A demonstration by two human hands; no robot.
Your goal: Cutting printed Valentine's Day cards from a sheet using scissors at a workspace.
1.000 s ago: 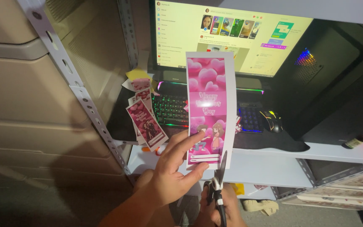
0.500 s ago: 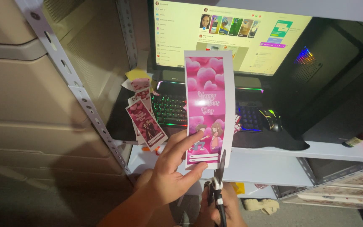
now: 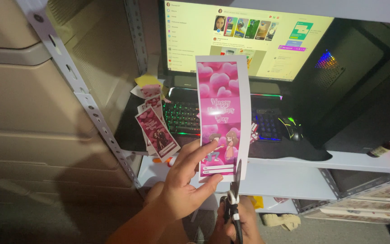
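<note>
A tall pink card [image 3: 222,118] is held upright in front of the keyboard [image 3: 183,118], pinched by the left hand [image 3: 183,187]. The right hand [image 3: 235,223] grips scissors [image 3: 234,199] at the card's bottom right edge. More pink cards [image 3: 155,133] lie left of the keyboard.

- White shelf board [image 3: 294,178] runs across the centre and right of the frame, carried by a perforated metal upright [image 3: 75,86] at upper left.
- Black mat [image 3: 285,151] lies on the board.
- Backlit keyboard [image 3: 183,118] sits on the mat at centre.
- Mouse [image 3: 290,127] rests just right of the keyboard.
- Cut pink cards [image 3: 156,131] lie stacked at the keyboard's left end.
- Monitor [image 3: 244,38] stands behind, at upper centre.
- Black computer case [image 3: 366,90] occupies the right of the frame.
</note>
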